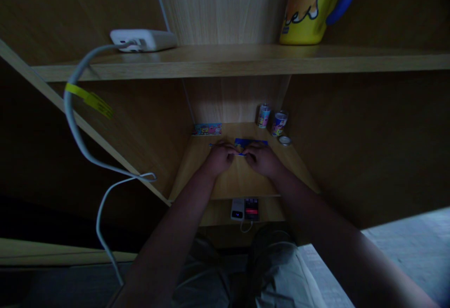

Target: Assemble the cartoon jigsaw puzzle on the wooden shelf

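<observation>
On the lower shelf board (225, 181), my left hand (221, 157) and my right hand (263, 158) are close together, fingers closed at the near edge of a blue printed sheet (251, 142). The sheet lies partly under the fingers of both hands. A colourful printed strip (207, 129) lies flat beyond my left hand. Two small cans with cartoon prints, one farther back (263, 116) and one nearer (279, 124), stand at the back right. In front of them is a round metal lid (284, 140). What shows by my left fingertips is too small to name.
Above my hands runs an upper shelf (225, 59) with a white power bank (147, 40) and a yellow mug (305, 12). The power bank's white cable (75, 130) hangs at the left. Below sit another power bank (237, 208) and a phone (251, 209).
</observation>
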`<state>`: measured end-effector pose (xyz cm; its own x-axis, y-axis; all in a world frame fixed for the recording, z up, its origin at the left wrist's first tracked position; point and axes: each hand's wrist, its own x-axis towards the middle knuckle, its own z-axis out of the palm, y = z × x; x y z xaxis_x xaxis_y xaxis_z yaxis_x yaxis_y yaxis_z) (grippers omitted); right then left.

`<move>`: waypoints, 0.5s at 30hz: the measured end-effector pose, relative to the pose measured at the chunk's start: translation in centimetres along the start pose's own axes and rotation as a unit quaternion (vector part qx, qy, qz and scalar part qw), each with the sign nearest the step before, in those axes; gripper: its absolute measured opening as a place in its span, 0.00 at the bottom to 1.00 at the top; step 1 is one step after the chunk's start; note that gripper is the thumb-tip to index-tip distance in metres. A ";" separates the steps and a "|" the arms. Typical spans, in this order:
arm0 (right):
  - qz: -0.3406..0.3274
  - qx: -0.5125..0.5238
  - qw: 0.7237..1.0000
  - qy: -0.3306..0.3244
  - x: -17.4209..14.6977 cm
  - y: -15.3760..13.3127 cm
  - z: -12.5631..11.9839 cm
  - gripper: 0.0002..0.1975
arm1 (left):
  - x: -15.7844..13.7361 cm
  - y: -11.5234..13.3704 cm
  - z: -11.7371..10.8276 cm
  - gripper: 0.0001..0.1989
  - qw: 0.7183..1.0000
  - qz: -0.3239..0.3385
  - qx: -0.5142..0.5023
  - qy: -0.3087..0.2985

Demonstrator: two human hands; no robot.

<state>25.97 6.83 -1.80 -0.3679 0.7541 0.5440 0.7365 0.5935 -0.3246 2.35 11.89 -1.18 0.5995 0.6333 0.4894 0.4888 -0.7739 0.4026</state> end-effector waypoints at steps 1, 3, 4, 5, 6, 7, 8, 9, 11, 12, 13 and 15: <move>-0.001 0.003 1.000 -0.001 0.0 0.0 0.0 0.10 | 0.0 0.1 0.0 0.19 1.000 0.000 -0.001 -0.002; -0.006 0.007 1.000 -0.002 0.0 0.2 0.0 0.10 | 0.0 0.6 -0.2 0.19 1.000 0.000 -0.004 -0.010; -0.010 0.009 1.000 -0.002 0.0 0.3 0.1 0.10 | 0.0 0.8 -0.3 0.20 1.000 -0.001 -0.007 -0.016; -0.014 0.011 1.000 -0.001 0.0 0.4 0.1 0.11 | 0.0 1.1 -0.6 0.20 1.000 -0.005 -0.009 -0.017; -0.017 0.014 1.000 -0.001 0.0 0.5 0.2 0.11 | 0.0 1.4 -0.9 0.20 1.000 -0.020 -0.005 -0.009; -0.019 0.016 1.000 0.001 0.0 0.6 0.2 0.11 | 0.0 1.6 -1.3 0.19 0.999 -0.048 0.007 0.011; -0.017 0.019 1.000 0.002 -0.1 0.6 0.2 0.12 | 0.0 1.7 -1.8 0.19 0.995 -0.091 0.026 0.043; -0.014 0.020 1.000 0.004 -0.2 0.7 0.2 0.12 | -0.1 1.8 -2.3 0.17 0.983 -0.152 0.056 0.087; -0.003 0.020 1.000 0.011 -0.3 0.8 0.3 0.12 | -0.4 1.7 -3.4 0.16 0.940 -0.286 0.114 0.144; 0.004 0.018 1.000 0.015 -0.3 0.8 0.3 0.12 | -0.6 1.5 -3.9 0.16 0.919 -0.339 0.139 0.147; 0.011 0.015 1.000 0.021 -0.3 0.8 0.3 0.12 | -0.9 1.2 -4.3 0.17 0.901 -0.381 0.157 0.134; 0.020 0.012 0.999 0.028 -0.3 0.8 0.3 0.12 | -1.3 0.6 -4.6 0.20 0.882 -0.426 0.174 0.103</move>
<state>26.49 7.16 -2.43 -0.3061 0.7603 0.5730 0.7358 0.5708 -0.3644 -1.05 10.61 2.04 -0.1900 0.9445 0.2681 0.8924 0.0523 0.4482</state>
